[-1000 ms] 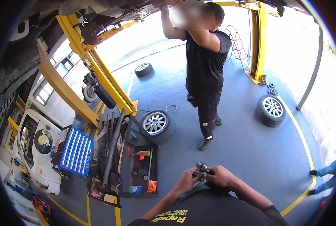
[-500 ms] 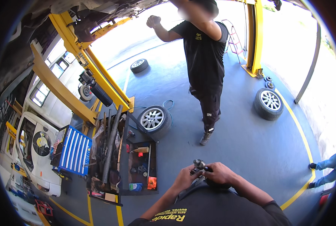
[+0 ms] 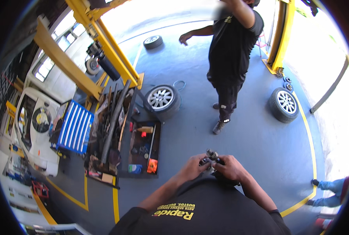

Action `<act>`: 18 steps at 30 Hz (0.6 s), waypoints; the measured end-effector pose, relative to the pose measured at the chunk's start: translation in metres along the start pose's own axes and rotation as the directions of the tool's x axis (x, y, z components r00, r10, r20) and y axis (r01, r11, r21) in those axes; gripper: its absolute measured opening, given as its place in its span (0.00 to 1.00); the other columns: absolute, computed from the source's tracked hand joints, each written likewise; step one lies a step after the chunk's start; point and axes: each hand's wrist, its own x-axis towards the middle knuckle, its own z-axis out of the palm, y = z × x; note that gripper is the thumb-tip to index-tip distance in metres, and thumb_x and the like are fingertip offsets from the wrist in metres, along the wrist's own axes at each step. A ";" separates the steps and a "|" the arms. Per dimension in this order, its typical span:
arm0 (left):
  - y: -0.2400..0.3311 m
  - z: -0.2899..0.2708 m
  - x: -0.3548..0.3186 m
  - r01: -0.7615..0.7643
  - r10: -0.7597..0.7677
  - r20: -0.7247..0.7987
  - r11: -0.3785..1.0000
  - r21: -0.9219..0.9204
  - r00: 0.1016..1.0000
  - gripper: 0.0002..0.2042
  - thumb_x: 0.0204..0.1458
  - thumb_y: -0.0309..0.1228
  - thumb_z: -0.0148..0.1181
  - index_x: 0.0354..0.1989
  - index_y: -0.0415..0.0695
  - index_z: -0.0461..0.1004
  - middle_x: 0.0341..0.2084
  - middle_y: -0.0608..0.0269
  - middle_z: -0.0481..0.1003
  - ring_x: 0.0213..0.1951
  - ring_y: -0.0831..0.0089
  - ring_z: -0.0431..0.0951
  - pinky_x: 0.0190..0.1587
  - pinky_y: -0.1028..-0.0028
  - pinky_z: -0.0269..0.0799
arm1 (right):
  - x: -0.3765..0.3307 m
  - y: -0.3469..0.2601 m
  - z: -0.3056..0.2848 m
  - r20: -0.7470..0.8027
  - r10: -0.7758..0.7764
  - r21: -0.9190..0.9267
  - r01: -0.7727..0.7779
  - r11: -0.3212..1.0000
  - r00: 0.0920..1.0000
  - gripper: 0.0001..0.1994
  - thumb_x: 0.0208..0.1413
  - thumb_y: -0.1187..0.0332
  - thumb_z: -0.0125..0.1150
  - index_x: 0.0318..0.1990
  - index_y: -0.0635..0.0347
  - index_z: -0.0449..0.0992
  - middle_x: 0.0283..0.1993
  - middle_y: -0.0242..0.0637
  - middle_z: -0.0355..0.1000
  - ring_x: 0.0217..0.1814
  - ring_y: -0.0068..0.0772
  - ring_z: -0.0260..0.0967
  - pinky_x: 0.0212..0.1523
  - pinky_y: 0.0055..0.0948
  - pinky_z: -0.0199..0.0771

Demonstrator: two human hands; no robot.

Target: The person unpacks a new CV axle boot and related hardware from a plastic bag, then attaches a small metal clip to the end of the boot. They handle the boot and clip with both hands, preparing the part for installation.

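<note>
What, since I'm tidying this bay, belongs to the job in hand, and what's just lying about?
Job in hand:
- metal piece, held between left hand and right hand

Seemingly just lying about, untouched:
- nearest wheel on the left
- right-hand wheel
- pipe
- orange pack

- A car workshop is shown by yellow lift posts [image 3: 284, 37].
- Wheels [image 3: 161, 98] are laid on the floor [image 3: 194, 137].
- A drawer chest [image 3: 75, 127] is set near a white vehicle [image 3: 45, 150].

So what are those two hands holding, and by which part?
A metal object, held around its nearer end by left hand and right hand; exact grip unclear.
</note>
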 end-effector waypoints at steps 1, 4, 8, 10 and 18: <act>-0.001 0.001 -0.001 -0.002 0.002 -0.010 1.000 -0.021 1.000 0.15 0.61 0.34 0.66 0.51 0.39 0.80 0.33 0.54 0.82 0.36 0.68 0.81 0.43 0.67 0.76 | -0.001 0.002 -0.001 0.007 0.028 0.007 -0.028 1.000 1.000 0.17 0.64 0.59 0.61 0.48 0.66 0.80 0.35 0.53 0.79 0.39 0.51 0.77 0.47 0.45 0.74; -0.004 0.004 -0.004 0.014 -0.015 -0.026 1.000 -0.003 1.000 0.15 0.61 0.33 0.66 0.51 0.38 0.79 0.33 0.55 0.82 0.35 0.70 0.80 0.42 0.67 0.76 | 0.000 0.004 0.003 -0.011 0.028 0.011 -0.028 1.000 1.000 0.16 0.64 0.60 0.61 0.43 0.69 0.79 0.31 0.50 0.76 0.33 0.41 0.73 0.42 0.41 0.74; -0.008 0.007 -0.012 0.036 -0.038 -0.041 0.999 -0.040 0.998 0.15 0.61 0.34 0.67 0.51 0.37 0.78 0.33 0.56 0.82 0.34 0.72 0.80 0.42 0.68 0.76 | 0.002 0.005 0.003 0.004 0.050 0.013 -0.050 0.999 0.999 0.16 0.64 0.61 0.61 0.41 0.70 0.78 0.29 0.48 0.75 0.31 0.37 0.70 0.41 0.40 0.73; -0.011 0.009 -0.017 0.095 -0.099 -0.063 0.994 -0.061 0.993 0.16 0.61 0.36 0.67 0.49 0.36 0.78 0.33 0.54 0.82 0.35 0.68 0.81 0.42 0.67 0.76 | 0.003 0.005 0.003 0.014 0.030 0.006 -0.030 1.000 0.999 0.15 0.64 0.62 0.61 0.41 0.70 0.78 0.29 0.48 0.75 0.31 0.37 0.69 0.41 0.40 0.73; -0.015 0.008 -0.025 0.122 -0.129 -0.132 0.991 -0.055 0.983 0.17 0.61 0.41 0.67 0.45 0.37 0.79 0.35 0.50 0.83 0.38 0.56 0.84 0.44 0.61 0.76 | 0.013 -0.001 0.001 0.099 0.017 -0.036 -0.013 0.999 0.995 0.16 0.64 0.62 0.60 0.43 0.70 0.78 0.30 0.49 0.76 0.33 0.39 0.72 0.43 0.40 0.73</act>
